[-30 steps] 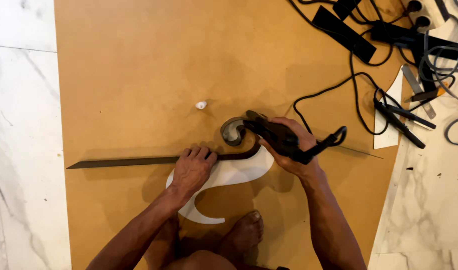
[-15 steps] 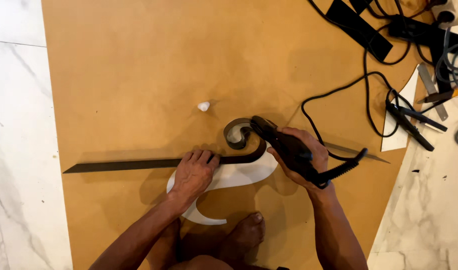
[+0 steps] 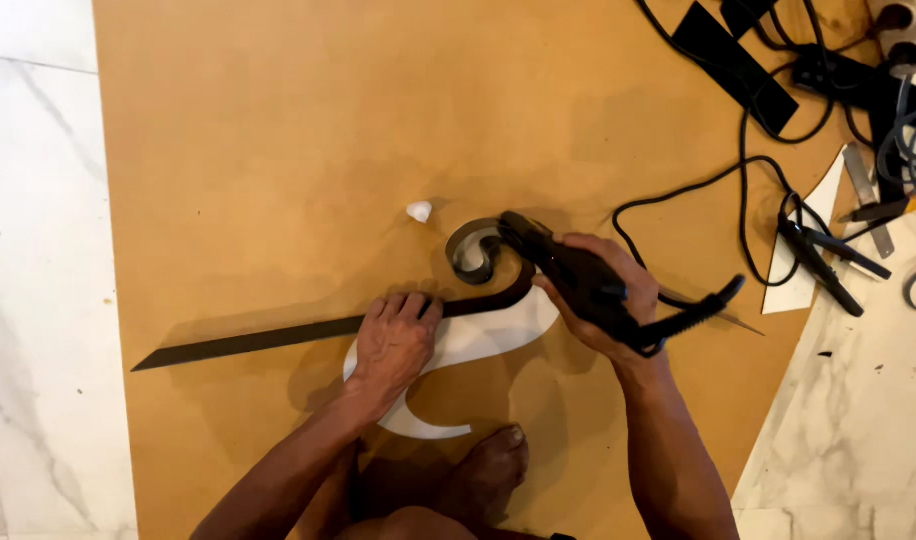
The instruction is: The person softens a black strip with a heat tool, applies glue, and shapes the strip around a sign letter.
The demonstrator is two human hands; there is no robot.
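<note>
Brown board [image 3: 278,150] on marble floor [image 3: 33,250], left hand [image 3: 396,345] pressing flat on strip [image 3: 268,340], right hand [image 3: 608,295] clenched around tool [image 3: 578,275], cables [image 3: 738,170] nearby.

— What hides under the left hand [image 3: 396,345]?
— Its fingers [image 3: 408,308] cover part of the dark strip [image 3: 248,343] and the white template [image 3: 478,340].
— And the right hand [image 3: 608,290]?
— Its fingers wrap the black tool [image 3: 578,275], hiding the middle of the tool's body. The cables [image 3: 718,180] run off the top edge.
</note>
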